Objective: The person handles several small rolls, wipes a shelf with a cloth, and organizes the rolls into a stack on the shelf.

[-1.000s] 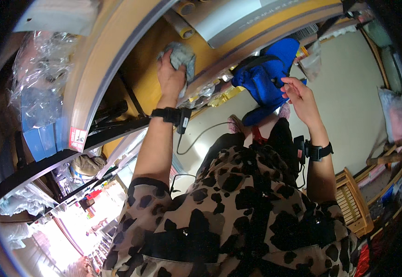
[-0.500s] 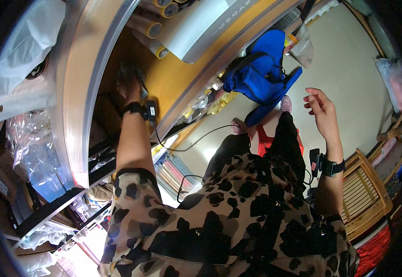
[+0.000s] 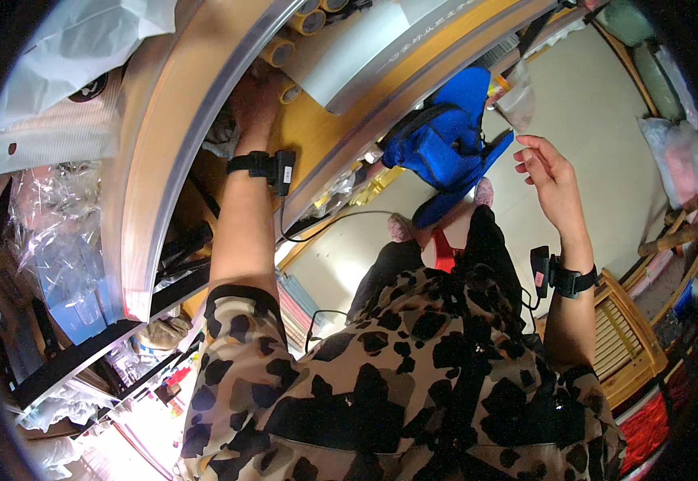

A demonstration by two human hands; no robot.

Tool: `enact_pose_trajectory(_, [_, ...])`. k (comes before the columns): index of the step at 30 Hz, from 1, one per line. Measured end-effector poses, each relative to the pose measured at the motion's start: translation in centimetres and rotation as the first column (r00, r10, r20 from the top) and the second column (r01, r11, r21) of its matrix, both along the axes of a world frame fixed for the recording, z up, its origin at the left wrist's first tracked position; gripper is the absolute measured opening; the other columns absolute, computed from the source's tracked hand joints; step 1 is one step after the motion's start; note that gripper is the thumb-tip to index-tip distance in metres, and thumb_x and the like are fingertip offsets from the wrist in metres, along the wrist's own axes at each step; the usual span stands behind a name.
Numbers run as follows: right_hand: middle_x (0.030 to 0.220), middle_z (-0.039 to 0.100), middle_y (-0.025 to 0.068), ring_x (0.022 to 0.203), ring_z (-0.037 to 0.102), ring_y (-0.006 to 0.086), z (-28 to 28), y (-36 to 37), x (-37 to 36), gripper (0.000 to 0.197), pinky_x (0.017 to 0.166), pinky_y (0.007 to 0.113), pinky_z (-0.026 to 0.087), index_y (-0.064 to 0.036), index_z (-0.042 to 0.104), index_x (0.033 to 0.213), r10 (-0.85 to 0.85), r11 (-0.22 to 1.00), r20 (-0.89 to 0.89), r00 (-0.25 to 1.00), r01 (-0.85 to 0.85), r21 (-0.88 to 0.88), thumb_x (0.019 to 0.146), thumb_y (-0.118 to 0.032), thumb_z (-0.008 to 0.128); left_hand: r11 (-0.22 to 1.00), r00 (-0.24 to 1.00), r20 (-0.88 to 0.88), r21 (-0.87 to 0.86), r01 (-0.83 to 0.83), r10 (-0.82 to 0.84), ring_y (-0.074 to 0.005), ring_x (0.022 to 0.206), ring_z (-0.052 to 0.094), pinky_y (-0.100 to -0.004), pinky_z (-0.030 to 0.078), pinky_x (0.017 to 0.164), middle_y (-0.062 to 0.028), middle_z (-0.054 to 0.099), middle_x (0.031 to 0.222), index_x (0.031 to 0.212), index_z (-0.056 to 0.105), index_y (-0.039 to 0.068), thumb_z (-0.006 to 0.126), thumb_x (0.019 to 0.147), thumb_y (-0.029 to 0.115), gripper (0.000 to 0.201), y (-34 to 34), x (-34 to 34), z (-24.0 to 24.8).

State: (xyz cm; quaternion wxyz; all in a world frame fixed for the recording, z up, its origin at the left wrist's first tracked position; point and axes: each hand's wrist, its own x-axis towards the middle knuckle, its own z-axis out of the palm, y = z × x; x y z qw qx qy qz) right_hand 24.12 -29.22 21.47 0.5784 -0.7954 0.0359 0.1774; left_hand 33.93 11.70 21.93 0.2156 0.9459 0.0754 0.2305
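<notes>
My left hand (image 3: pixel 254 104) reaches deep into a wooden shelf (image 3: pixel 317 132). It is in shade beside several rolls with yellow-rimmed ends (image 3: pixel 278 53), and its fingertips are too dark to make out. A crumpled dark grey thing (image 3: pixel 220 132) lies just left of that hand; I cannot tell its kind. Over the floor on the right, my right hand (image 3: pixel 549 176) is raised with its fingers loosely bent and apart, nothing in them. Nearest to it is a blue fabric bag (image 3: pixel 453 136), hanging by the shelf's edge. Each wrist wears a black strap with a small box.
A large white sheet or box (image 3: pixel 357 68) sits on the shelf. Clear plastic packages (image 3: pixel 64 224) fill the upper left. By my legs stands a red stool (image 3: pixel 443 250). A wooden slatted chair (image 3: pixel 625 341) is at the right. Cables run from both wrist boxes.
My left hand has moved farther in and rightward, from the dark grey thing toward the rolls. My right hand has shifted slightly up and left. The view has shifted a little.
</notes>
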Motion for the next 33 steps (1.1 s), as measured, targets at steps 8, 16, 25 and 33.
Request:
enact_pose_trajectory(8, [0.083, 0.057, 0.0018, 0.072, 0.052, 0.0083, 0.5, 1.8, 0.2, 0.021, 0.062, 0.021, 0.041, -0.0044, 0.052, 0.105, 0.045, 0.989, -0.034, 0.998, -0.040, 0.145, 0.087, -0.013, 0.045, 0.509, 0.929, -0.369, -0.802, -0.313, -0.011, -0.0217, 0.081, 0.057, -0.0291, 0.049, 0.064, -0.0108, 0.055, 0.091, 0.095, 0.053, 0.003, 0.052, 0.077, 0.023, 0.026, 8.3, -0.9, -4.6])
enact_pose_trajectory(16, [0.082, 0.057, 0.0024, 0.071, 0.053, 0.0094, -0.3, 4.0, 1.6, 0.019, 0.064, 0.022, 0.043, -0.0029, 0.053, 0.102, 0.122, 0.947, -0.044, 0.991, -0.103, 0.303, 0.084, -0.007, 0.047, 0.121, 0.975, -0.208, -0.969, -0.216, 0.076, -0.0222, 0.089, 0.053, -0.0353, 0.049, 0.072, -0.0069, 0.051, 0.098, 0.100, 0.048, 0.007, 0.048, 0.084, 0.024, 0.024, 2.1, -3.4, 0.2])
enact_pose_trajectory(25, [0.079, 0.059, 0.0107, 0.070, 0.055, 0.0130, 1.8, 8.3, 2.5, 0.019, 0.064, 0.025, 0.044, 0.0023, 0.051, 0.100, 0.276, 0.921, 0.213, 0.937, -0.321, 0.221, 0.083, -0.008, 0.050, 0.655, 0.977, -0.181, -0.753, -0.062, -0.115, -0.0221, 0.107, 0.043, -0.0337, 0.043, 0.088, -0.0087, 0.045, 0.117, 0.119, 0.042, 0.007, 0.048, 0.086, 0.019, 0.036, 4.0, 1.1, 1.4])
enact_pose_trajectory(33, [0.082, 0.058, 0.0160, 0.077, 0.056, 0.0283, 2.4, 12.0, 5.4, 0.023, 0.068, 0.038, 0.045, -0.0009, 0.054, 0.098, 0.326, 0.943, 0.647, 0.689, -0.283, -0.173, 0.077, -0.011, 0.051, 0.440, 0.960, -0.217, -0.890, -0.120, -0.177, -0.0185, 0.101, 0.047, -0.0306, 0.046, 0.079, -0.0084, 0.049, 0.109, 0.110, 0.049, 0.007, 0.050, 0.085, 0.017, 0.027, 3.0, 1.1, 1.9])
